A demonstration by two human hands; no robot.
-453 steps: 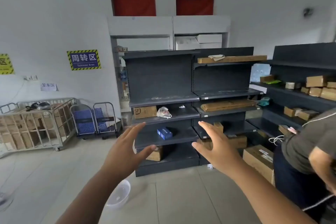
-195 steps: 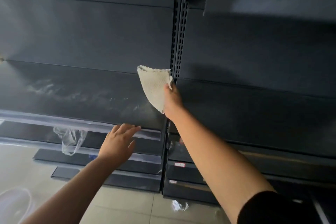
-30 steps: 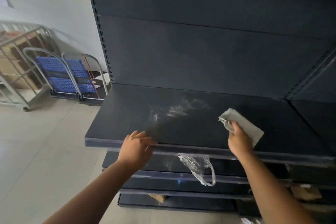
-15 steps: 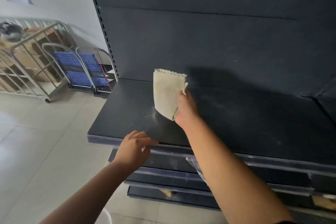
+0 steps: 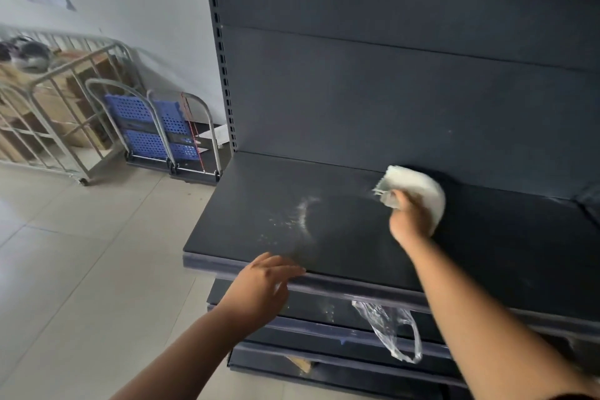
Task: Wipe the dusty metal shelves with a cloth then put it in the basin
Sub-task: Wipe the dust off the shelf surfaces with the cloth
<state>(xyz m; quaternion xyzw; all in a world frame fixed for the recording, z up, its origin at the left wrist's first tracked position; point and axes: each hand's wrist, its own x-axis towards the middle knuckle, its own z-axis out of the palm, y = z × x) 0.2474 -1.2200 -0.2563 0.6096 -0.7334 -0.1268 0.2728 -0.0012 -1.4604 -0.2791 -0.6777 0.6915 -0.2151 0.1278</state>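
Cloth (image 5: 418, 191) gripped by right hand (image 5: 409, 221) on shelf (image 5: 341, 237).

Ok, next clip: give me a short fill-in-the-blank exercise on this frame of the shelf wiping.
1. The cloth is held in the person's ____ hand.
2. The left hand rests open on the ____ edge of the shelf.
3. A smear of white ____ shows on the shelf between the two hands.
4. A clear ____ bag hangs below the shelf's front edge.

Missing words: right; front; dust; plastic
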